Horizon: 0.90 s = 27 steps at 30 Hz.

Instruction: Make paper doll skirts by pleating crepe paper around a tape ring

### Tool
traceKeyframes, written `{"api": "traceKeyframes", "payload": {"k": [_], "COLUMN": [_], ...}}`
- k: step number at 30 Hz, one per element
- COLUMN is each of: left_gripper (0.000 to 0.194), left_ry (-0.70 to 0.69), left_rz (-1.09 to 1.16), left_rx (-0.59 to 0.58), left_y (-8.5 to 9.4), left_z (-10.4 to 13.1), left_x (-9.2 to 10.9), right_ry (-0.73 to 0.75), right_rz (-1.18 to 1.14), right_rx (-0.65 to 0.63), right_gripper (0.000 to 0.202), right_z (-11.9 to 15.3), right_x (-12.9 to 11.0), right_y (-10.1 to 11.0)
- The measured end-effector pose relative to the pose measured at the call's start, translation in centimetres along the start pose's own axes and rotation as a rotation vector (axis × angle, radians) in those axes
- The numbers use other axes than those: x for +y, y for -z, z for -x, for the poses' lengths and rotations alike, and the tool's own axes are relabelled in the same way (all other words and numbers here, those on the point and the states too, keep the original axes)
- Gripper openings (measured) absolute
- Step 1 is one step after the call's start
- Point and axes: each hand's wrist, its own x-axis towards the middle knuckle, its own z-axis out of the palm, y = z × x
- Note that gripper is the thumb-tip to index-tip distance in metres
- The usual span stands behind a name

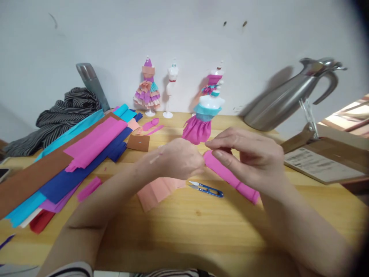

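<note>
Head view, from the left: striped cloth [66, 111] and crepe paper strips [98, 142] lie on a pale wooden table [184, 238] against a white wall [115, 38]. Mid-table, the left hand [181, 157] curls, fingers hidden, before the pink-skirted dress form [206, 113]; the right hand [250, 157] bends thumb toward forefinger, and I cannot tell what either grips. Rightmost stand a steel jug [282, 96] and cardboard box [325, 165].
</note>
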Motion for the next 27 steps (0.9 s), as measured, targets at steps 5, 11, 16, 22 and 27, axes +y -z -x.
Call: {"api": "traceKeyframes", "payload": {"k": [5, 11, 16, 22, 27], "left_gripper": [0.035, 0.034, 0.032, 0.035, 0.036], "left_ry": [0.265, 0.593, 0.687, 0.688, 0.723], "left_rz": [-0.013, 0.103, 0.190, 0.245, 0.299], "left_rx": [-0.093, 0.160, 0.263, 0.284, 0.242], "left_y": [4.3, 6.4, 6.4, 6.5, 6.5], "left_z": [1.3, 3.2, 3.4, 3.6, 4.2], "left_x": [-2.2, -4.7, -4.8, -5.2, -5.9], "right_ry": [-0.587, -0.768, -0.775, -0.685, -0.618], "right_rz": [-0.088, -0.144, -0.067, 0.033, 0.074], "right_rx": [-0.446, -0.267, -0.175, -0.138, -0.098], "right_gripper": [0.015, 0.013, 0.018, 0.019, 0.024], "right_z": [3.5, 6.5, 4.7, 3.6, 3.8], "right_x": [3.9, 9.7, 11.6, 11.3, 10.2], "right_y": [-1.8, -7.9, -10.2, -10.4, -9.5]}}
